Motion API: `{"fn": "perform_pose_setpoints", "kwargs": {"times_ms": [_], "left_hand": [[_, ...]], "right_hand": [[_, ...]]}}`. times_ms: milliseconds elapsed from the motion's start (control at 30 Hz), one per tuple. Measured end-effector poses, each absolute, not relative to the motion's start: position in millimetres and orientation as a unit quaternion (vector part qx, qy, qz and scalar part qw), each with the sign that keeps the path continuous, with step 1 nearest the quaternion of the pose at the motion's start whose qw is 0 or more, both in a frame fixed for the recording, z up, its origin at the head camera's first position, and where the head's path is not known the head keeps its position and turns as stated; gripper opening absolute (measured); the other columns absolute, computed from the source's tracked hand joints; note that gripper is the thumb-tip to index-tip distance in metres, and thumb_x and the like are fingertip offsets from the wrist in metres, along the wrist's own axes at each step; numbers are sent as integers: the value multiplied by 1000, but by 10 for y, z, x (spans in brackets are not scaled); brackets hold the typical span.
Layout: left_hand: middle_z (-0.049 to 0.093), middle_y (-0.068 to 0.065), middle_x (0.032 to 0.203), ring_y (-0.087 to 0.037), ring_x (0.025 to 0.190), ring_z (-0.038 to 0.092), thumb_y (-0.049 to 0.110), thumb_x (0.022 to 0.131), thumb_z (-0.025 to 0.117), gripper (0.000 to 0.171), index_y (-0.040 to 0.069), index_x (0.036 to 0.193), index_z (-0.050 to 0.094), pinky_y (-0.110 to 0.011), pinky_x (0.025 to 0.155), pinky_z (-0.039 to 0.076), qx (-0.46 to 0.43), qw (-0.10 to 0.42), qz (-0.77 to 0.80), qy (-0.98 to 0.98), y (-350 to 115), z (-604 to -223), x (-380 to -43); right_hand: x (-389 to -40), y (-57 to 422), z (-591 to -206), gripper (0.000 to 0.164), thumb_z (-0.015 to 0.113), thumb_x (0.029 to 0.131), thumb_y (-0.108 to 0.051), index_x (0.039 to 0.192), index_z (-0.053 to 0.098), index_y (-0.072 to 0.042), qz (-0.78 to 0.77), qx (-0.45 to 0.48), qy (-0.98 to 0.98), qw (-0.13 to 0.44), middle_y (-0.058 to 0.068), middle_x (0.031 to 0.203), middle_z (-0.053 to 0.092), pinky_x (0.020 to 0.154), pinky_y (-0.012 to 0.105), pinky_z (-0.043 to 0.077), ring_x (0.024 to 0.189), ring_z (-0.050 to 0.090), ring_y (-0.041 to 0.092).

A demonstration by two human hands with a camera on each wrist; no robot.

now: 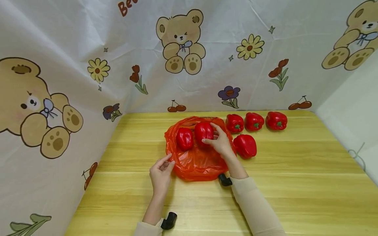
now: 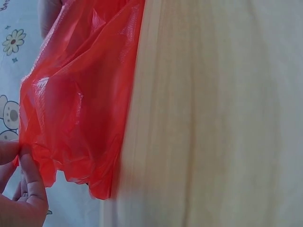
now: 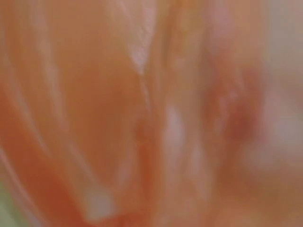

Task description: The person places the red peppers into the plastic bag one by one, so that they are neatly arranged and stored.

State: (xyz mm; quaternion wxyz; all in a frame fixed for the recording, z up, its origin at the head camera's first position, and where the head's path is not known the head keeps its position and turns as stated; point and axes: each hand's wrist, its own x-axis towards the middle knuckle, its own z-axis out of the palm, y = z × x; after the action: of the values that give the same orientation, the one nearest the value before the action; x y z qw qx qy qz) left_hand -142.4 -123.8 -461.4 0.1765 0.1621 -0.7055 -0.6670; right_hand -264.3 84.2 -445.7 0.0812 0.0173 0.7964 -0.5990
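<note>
A red plastic bag (image 1: 192, 168) lies spread with its mouth wide on the table. Its left edge is pinched between thumb and fingers of my left hand (image 1: 160, 172); the left wrist view shows the same hand (image 2: 26, 189) at the rim of the bag (image 2: 80, 109). Over the bag, my right hand (image 1: 220, 141) grips a red bell pepper (image 1: 203, 133) from its right side. Another bell pepper (image 1: 185, 139) sits in the bag just left of it. The right wrist view is filled by blurred reddish plastic (image 3: 104, 118).
Right of the bag, one bell pepper (image 1: 245, 146) lies on its side. Behind it stand three more in a row, a left one (image 1: 234, 123), a middle one (image 1: 254, 122) and a right one (image 1: 276, 121). A bear-printed cloth (image 1: 183, 88) hangs behind the wooden table (image 1: 295, 183).
</note>
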Motion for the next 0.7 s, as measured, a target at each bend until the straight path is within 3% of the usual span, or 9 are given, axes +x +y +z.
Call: {"fn": "perform_pose_setpoints", "kwargs": {"times_ms": [700], "left_hand": [[64,-21,92,-5,75,58,-5,83,72,28,-1,111,73,-11,66,50,157,180,-669,-704,-1247,-4619,-1426]], "right_hand": [[-2650,724,-4638,81,73,86,-8,153,30,-19,-589,9,803,86,21,147,39,105,54,43,131,43,42]]}}
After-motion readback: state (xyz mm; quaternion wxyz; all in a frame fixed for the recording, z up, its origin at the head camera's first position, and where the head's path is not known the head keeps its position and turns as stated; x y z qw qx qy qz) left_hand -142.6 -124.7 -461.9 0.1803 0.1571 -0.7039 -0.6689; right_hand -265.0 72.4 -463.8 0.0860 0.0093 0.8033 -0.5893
